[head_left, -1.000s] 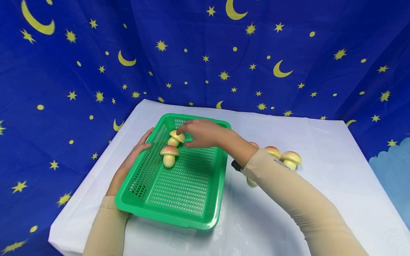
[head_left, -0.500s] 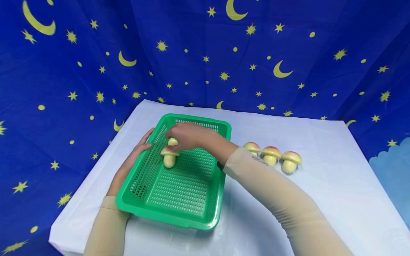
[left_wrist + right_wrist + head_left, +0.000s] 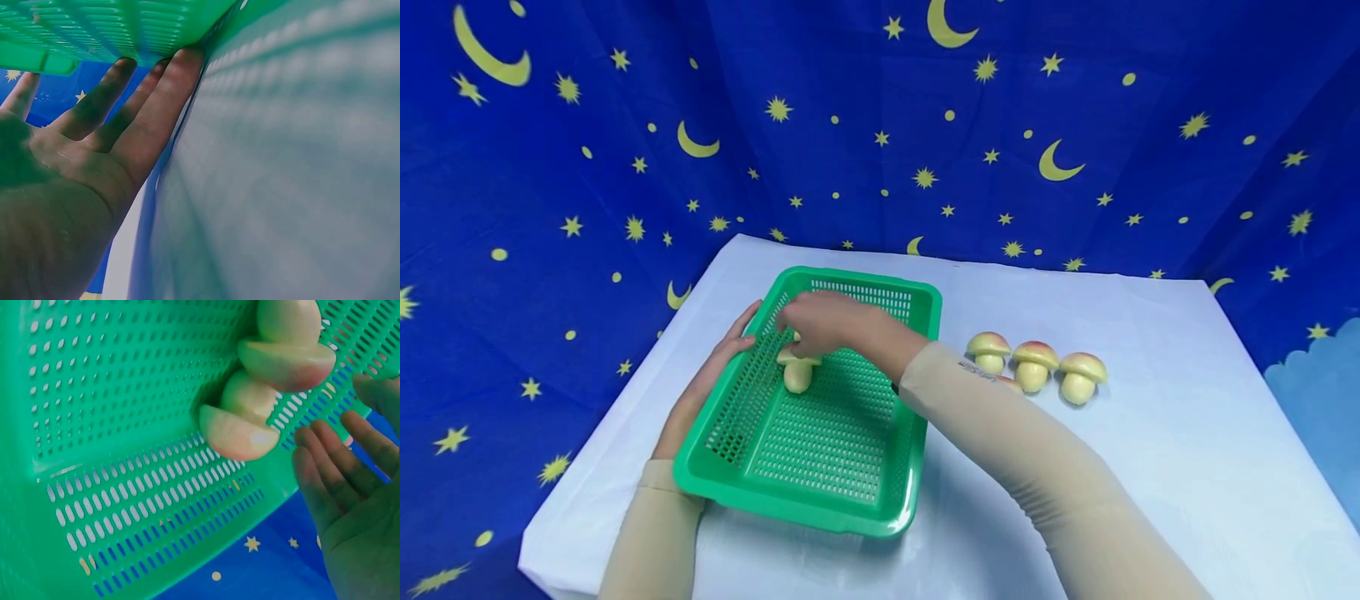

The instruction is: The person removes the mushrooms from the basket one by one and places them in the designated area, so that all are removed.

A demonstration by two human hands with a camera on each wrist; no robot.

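A green plastic basket [image 3: 805, 517] stands tilted at table centre. My left hand [image 3: 707, 375] lies along its left side; in the left wrist view that hand [image 3: 94, 150] has long, straight fingers [image 3: 165, 106] reaching to the basket's mesh. My right hand [image 3: 827, 321] is inside the basket, over the back left corner. Beneath it sit two toy mushrooms with yellow stems and reddish caps: a nearer mushroom [image 3: 797, 379] and a farther mushroom [image 3: 237, 434], mostly hidden from the head camera. The right wrist view has my right hand [image 3: 362, 487] beside both mushrooms, fingers loosely extended, nothing held.
Right of the basket, several more toy mushrooms [image 3: 1033, 367] stand grouped on the white table [image 3: 1187, 433]. One of them is mostly behind my right sleeve [image 3: 1022, 442]. A blue curtain [image 3: 850, 125] with yellow moons and stars hangs behind the table.
My right hand has moved left inside the basket, from beside the farther mushroom to over it, now covering most of it. The left hand and basket have stayed put.
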